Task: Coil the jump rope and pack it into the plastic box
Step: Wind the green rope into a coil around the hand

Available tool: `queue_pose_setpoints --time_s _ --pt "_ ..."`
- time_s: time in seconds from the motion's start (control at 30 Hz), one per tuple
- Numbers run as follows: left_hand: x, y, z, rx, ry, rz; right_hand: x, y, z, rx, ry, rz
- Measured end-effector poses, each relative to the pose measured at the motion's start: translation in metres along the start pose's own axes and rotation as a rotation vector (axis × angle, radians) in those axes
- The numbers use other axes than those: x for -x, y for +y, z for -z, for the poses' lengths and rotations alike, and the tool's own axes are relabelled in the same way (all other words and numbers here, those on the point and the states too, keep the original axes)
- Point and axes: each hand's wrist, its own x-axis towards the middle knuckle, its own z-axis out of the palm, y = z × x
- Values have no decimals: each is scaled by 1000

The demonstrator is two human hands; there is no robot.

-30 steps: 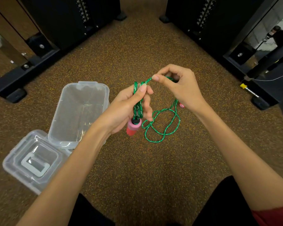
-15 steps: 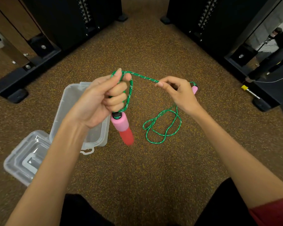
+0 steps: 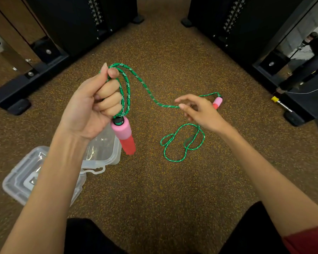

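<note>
Left grip: left hand curled into a fist around several loops of the green jump rope, thumb pressed on the top of the loops, held up above the floor.
Right grip: right hand loose, fingers spread and slightly bent; the fingertips meet the rope strand where it arrives from the left, but whether they pinch it I cannot tell.
Near handle: pink-and-red handle hangs tilted just under the left fist, black cap at its top, red end lowest, overlapping the box's right rim in this view.
Rope run: from the loops one strand sags rightward to the right fingertips, passes behind the hand, and reaches the far handle.
Far handle: second handle, pink and red, just past the right hand; whether it lies on the floor or hangs I cannot tell.
Slack: loose coils lie on the brown speckled floor below the right wrist.
Plastic box: clear, open plastic box sits on the floor under the left forearm, largely hidden by it.
Lid: clear lid lies on the floor at the box's near-left side, touching it.
Surroundings: black machine frames stand on the floor at far left and far right.
</note>
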Motion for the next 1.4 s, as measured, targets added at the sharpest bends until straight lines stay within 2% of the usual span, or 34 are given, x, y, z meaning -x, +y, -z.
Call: queue_pose_setpoints --time_s 0.13,0.23,0.37,0.53,0.67,0.87,1.03,1.2,1.4 --pt "-7 -6 -3 -6 29 -52 7 -23 -10 16 -65 117" --pt "-10 -11 -2 30 126 -131 11 -38 -7 91 -143 137" --pt "-12 -15 9 105 275 -276 19 -57 0 141 -349 169" --pt "-17 -16 25 136 302 -358 34 -73 3 36 -614 81" --pt "-20 -24 22 -50 383 -321 37 -90 3 -14 -684 150" --pt "-22 -43 8 -406 339 -168 37 -101 15 -90 -588 252" --pt "-21 -59 -4 -546 156 5 35 -98 31 -159 -405 280" --pt "-15 -63 -16 -594 -15 123 29 -92 36 -187 -158 285" --pt "-10 -64 -30 -556 -126 133 21 -78 33 -256 81 219"
